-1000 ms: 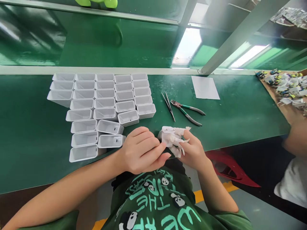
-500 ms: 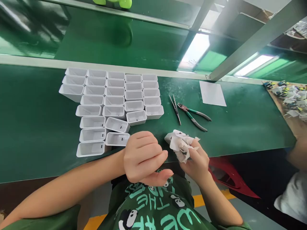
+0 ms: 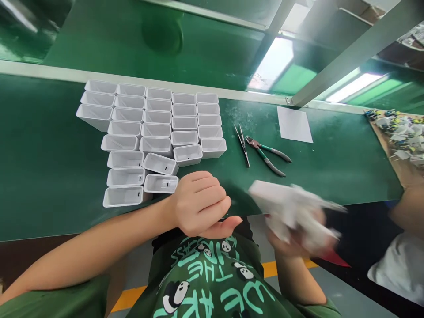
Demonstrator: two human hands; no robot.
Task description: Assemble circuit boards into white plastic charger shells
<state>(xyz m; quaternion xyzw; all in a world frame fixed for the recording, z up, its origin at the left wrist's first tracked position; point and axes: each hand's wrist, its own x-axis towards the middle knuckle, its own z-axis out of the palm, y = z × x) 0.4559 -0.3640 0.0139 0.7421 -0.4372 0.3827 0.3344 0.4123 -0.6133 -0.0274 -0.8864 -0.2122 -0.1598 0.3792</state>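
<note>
Looks like a smooth white box (image 3: 265, 194), very blurry. Seems to have crumpled white paper (image 3: 313, 214) bunched up against it. Sits tilted in the right hand (image 3: 293, 245), together with the paper.

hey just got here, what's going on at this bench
A person at a green bench has a crumpled white bundle in the right hand, near the front edge; blur hides its details. The left hand is curled beside the white containers, and whether it holds anything is hidden. The containers stand in close rows, open tops up. To their right lie tweezers, pliers and a white sheet. Another person's arm shows at the right.
</note>
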